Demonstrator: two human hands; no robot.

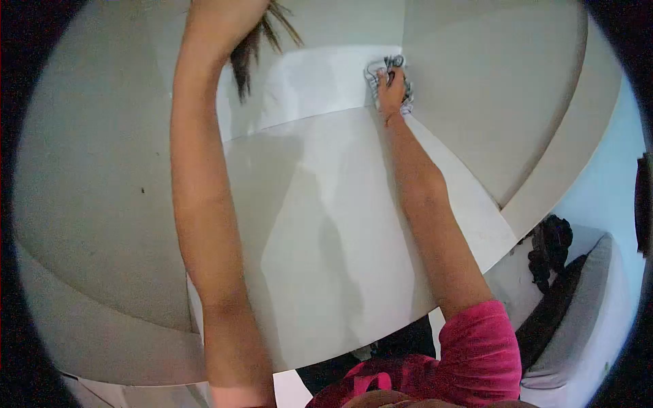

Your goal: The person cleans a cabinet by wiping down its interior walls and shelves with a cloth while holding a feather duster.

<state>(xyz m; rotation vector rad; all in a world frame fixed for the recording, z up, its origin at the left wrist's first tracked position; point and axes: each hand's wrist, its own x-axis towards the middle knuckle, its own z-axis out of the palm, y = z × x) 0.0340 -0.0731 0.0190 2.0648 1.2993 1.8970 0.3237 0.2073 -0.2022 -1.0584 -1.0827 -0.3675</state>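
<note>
My right hand [390, 92] presses a crumpled grey-and-white patterned cloth [408, 102] into the back right corner of a white shelf-like surface [306, 258], against the low white back panel [306, 78]. Its fingers are bent over the cloth. At the top left, my left arm reaches up and my left hand [228, 17] is partly cut off by the frame's upper edge. Dark bristles or strands [246, 61] hang beside that hand. Its fingers are hidden, so how it holds them cannot be made out.
Greyish side walls [490, 88] enclose the surface on the left and right. At the lower right stands a grey sofa or cushion [578, 319] with dark cloth items [549, 248] on it. A light blue wall [612, 183] lies beyond.
</note>
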